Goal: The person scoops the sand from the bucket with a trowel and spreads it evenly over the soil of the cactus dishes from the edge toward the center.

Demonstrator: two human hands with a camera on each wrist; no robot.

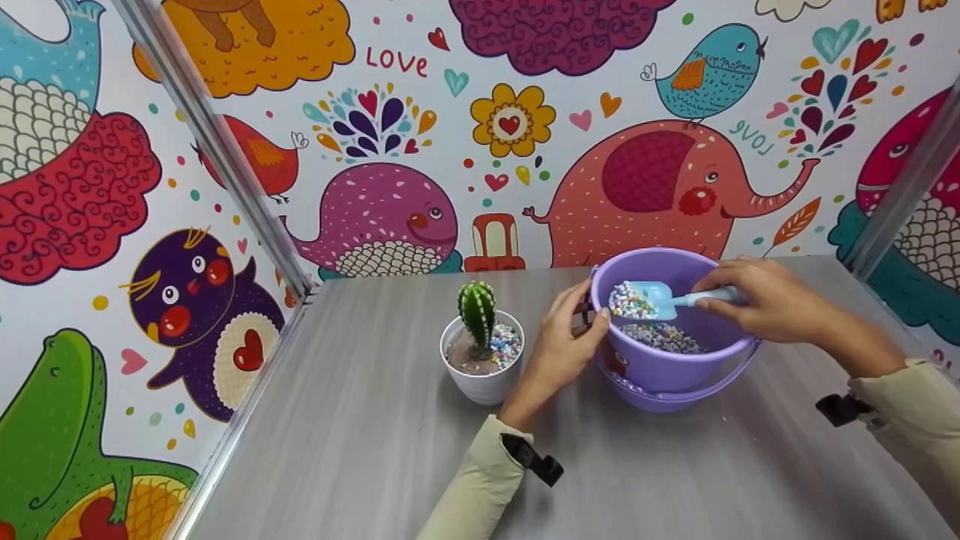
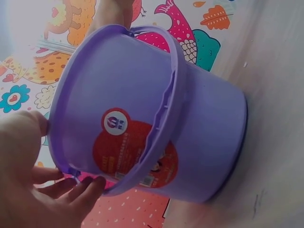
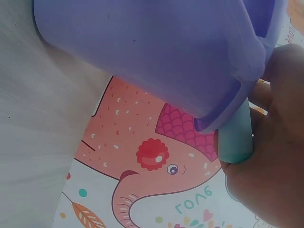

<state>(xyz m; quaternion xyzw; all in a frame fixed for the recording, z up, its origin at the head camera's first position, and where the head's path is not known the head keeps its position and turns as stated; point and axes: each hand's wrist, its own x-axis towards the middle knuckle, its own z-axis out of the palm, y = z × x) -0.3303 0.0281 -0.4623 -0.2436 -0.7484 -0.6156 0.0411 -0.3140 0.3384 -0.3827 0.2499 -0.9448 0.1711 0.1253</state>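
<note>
A light-blue toy shovel, its blade heaped with small multicoloured pebbles, is inside the top of a purple bucket. My right hand grips the shovel's handle over the bucket's right rim; in the right wrist view the handle end sticks out of the fist. More pebbles lie at the bottom of the bucket. My left hand holds the bucket's left side at the rim, and the left wrist view shows its fingers near the handle joint.
Left of the bucket stands a white pot with a small cactus; pebbles cover part of its soil. The grey table meets cartoon-printed panels at the back and left. The bucket's handle hangs down in front.
</note>
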